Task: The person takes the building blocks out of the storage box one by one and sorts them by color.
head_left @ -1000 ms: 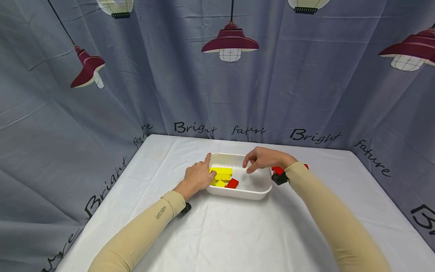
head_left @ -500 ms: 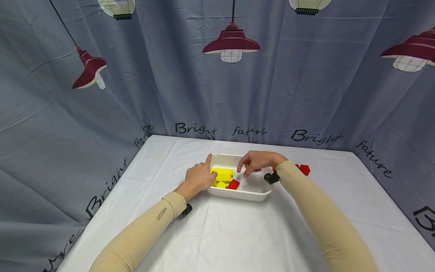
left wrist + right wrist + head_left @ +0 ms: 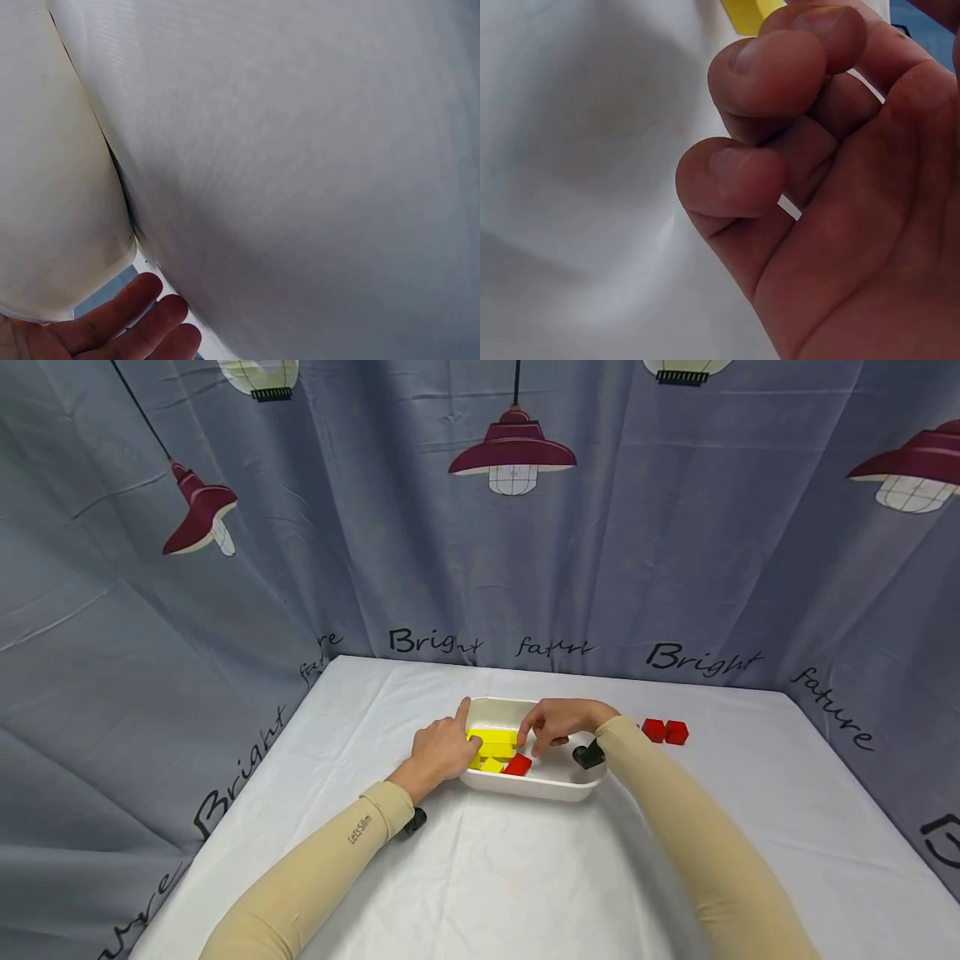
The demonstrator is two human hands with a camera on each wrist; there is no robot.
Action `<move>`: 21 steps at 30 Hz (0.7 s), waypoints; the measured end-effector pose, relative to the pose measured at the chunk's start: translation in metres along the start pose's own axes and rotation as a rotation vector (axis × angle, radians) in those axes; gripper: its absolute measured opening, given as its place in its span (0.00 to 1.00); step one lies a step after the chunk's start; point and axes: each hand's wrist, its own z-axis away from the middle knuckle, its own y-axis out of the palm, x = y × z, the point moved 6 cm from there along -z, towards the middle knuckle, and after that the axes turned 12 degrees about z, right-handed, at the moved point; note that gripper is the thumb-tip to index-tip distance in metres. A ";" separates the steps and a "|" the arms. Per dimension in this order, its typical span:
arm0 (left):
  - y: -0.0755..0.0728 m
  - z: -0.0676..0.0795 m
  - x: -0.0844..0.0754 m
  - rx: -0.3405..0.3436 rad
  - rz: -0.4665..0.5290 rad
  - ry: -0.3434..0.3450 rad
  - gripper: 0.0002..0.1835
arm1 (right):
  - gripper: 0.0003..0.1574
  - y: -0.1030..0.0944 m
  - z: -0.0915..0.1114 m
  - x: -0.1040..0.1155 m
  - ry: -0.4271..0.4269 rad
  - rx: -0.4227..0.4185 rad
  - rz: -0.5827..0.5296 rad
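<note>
A white plastic tray [image 3: 528, 787] stands on the table, with several yellow blocks [image 3: 498, 737] and one red block [image 3: 517, 765] at its left side. My left hand [image 3: 438, 748] grips the tray's left rim, thumb over the inside and index finger pointing along the edge. In the left wrist view, its other fingers [image 3: 142, 319] lie by the tray's outer wall. Over the tray, my right hand [image 3: 564, 717] reaches toward the blocks with thumb and index finger apart and nothing between them. Its remaining fingers are curled in the right wrist view, near a yellow block [image 3: 744, 15].
Two red blocks [image 3: 664, 732] lie on the white cloth [image 3: 517, 877] right of the tray, beside the right sleeve. A grey curtain [image 3: 420, 543] printed with lamps rises behind and beside the table.
My right hand has moved left and slightly down into the tray, toward the yellow and red blocks. The red blocks on the right are now uncovered by the sleeve. My left hand stays put.
</note>
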 end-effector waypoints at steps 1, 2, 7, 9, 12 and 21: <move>0.000 0.000 0.000 0.000 0.001 -0.001 0.40 | 0.19 0.001 -0.001 -0.001 0.002 -0.003 -0.001; 0.000 0.000 0.000 0.000 0.003 -0.001 0.40 | 0.19 0.001 -0.002 -0.001 0.007 -0.004 -0.004; 0.001 0.001 0.000 0.004 0.006 -0.004 0.40 | 0.17 0.008 -0.004 -0.004 0.027 0.001 -0.039; 0.001 0.000 0.000 0.006 0.005 -0.003 0.40 | 0.17 0.011 -0.005 -0.005 0.030 0.000 -0.045; 0.001 0.000 0.000 0.006 0.003 0.000 0.40 | 0.18 0.014 -0.007 -0.008 0.026 -0.020 -0.030; 0.000 -0.001 0.001 0.005 0.010 0.003 0.40 | 0.18 0.016 -0.007 -0.011 0.031 -0.061 -0.002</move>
